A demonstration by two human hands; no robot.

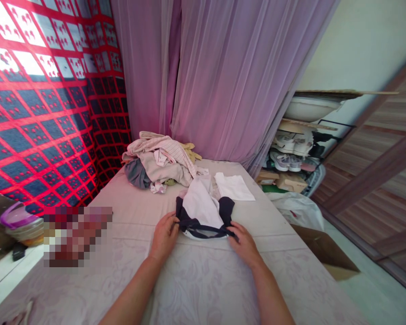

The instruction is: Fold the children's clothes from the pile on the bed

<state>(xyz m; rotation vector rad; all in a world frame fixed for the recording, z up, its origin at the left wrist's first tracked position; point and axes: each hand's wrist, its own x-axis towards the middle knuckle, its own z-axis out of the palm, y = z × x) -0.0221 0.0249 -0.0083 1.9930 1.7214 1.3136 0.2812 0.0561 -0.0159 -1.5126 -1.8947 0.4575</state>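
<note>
A white shirt with dark navy sleeves and collar [203, 208] lies on the bed in front of me. My left hand [164, 235] pinches its near left edge by the navy trim. My right hand [244, 243] presses and grips the near right edge of the same shirt. Both hands rest on the pale patterned bedsheet [196, 289].
A heap of mixed clothes [159, 162] sits at the far side of the bed, with a folded white cloth [233, 186] to its right. Purple curtains [223, 76] hang behind. A shoe rack [297, 149], boxes and a bag stand right of the bed.
</note>
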